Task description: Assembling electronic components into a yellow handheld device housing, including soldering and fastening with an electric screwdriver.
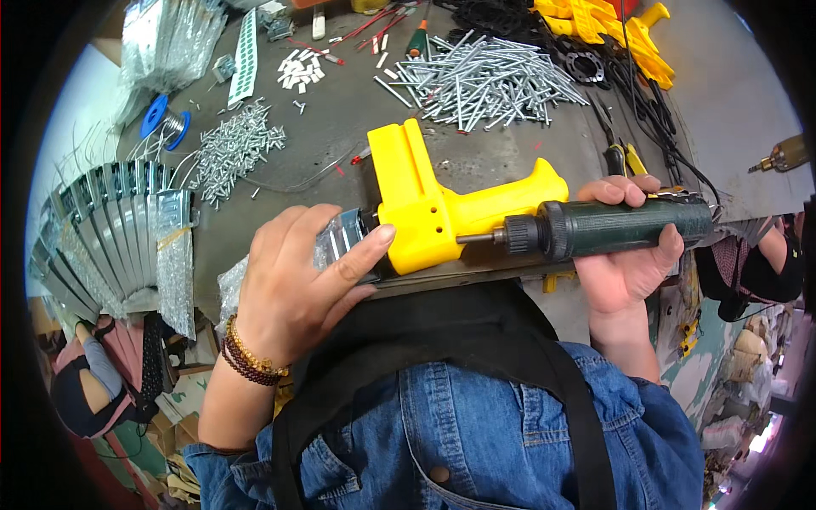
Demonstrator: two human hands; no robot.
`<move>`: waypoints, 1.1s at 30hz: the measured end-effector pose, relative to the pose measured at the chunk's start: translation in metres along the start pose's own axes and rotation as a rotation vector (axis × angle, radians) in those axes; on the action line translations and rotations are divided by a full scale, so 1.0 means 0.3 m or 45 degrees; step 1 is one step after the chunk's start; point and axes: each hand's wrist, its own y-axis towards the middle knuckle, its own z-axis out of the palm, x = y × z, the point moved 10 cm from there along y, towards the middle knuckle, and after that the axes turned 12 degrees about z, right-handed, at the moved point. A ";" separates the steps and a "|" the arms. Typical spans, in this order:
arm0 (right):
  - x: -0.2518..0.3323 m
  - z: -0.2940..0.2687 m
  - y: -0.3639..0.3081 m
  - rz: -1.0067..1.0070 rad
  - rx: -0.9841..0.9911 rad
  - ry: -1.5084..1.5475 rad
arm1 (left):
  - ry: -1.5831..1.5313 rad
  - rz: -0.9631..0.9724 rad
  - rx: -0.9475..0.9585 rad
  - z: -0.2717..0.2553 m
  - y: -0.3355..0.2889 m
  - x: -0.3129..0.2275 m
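My left hand (293,276) is closed round a shiny grey piece (340,238) in clear wrapping. Its thumb presses on the yellow pistol-shaped plastic housing (414,223), which butts against that piece at the table's near edge. The housing's handle points right and two dark holes show in its side. In my right hand (625,255) lies a dark green electric screwdriver (625,228), held level with fingers above and thumb below. Its thin bit (480,239) reaches left to the housing's lower right side; the tip is hidden there.
Behind lie a heap of long screws (493,85), short screws (234,149) and small white pieces (302,70). At left stand a blue solder spool (163,121) and fanned wrapped metal parts (115,229). Pliers (614,149), dark cables (650,110) and yellow housings (586,19) are at right.
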 end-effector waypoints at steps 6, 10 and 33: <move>0.001 0.010 -0.015 -0.007 -0.005 -0.025 | -0.023 0.046 0.034 0.000 -0.008 -0.008; -0.011 0.000 -0.025 0.001 -0.013 0.014 | -0.079 0.060 0.049 0.012 -0.007 -0.009; -0.032 -0.010 -0.043 0.026 0.221 -0.036 | -0.040 0.076 -0.030 0.005 0.002 -0.013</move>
